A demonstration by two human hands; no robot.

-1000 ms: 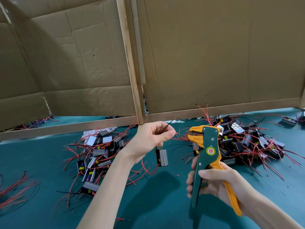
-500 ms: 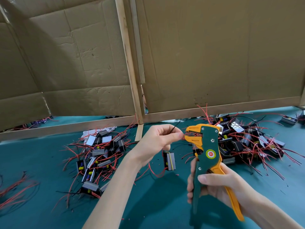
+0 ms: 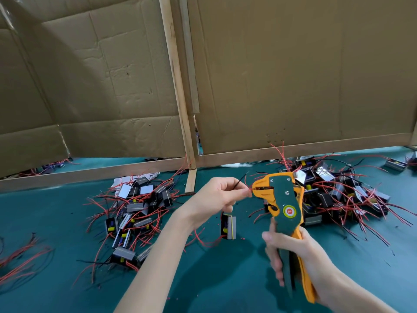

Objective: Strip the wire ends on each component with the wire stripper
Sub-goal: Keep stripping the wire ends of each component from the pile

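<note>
Left hand: thumb and forefinger, the working fingers, pinch a red wire close to its end. The wire tip reaches the mouth of the wire stripper, which sits at 3 o'clock from the pinch, just beside the fingertips. Whether the tip is inside the mouth or only touching it: cannot tell. A thin black wire sticks out of the same pinch toward 1 o'clock.

Right hand: fingers clenched round both stripper handles, green handle on the side of the left hand, orange handle on the far side. Tool head points to 12 o'clock, handles to 6 o'clock, the whole tool slightly tilted. The head is orange with a green side plate and a round red-and-yellow sticker.

Component: small black block with a grey metal face and a yellow part, at 6 o'clock from the left hand, joined to the pinch by its red leads. Resting on the worktop or hanging just above it: cannot tell.

Worktop is covered in teal. One pile of like components, tangled in red wires, lies at 9 o'clock from the left hand. A second pile lies at 3 o'clock, beyond the stripper head. Loose red and black wires lie at 8 o'clock, at the edge of view. Cardboard sheets on a wooden frame stand at 12 o'clock along the back.
</note>
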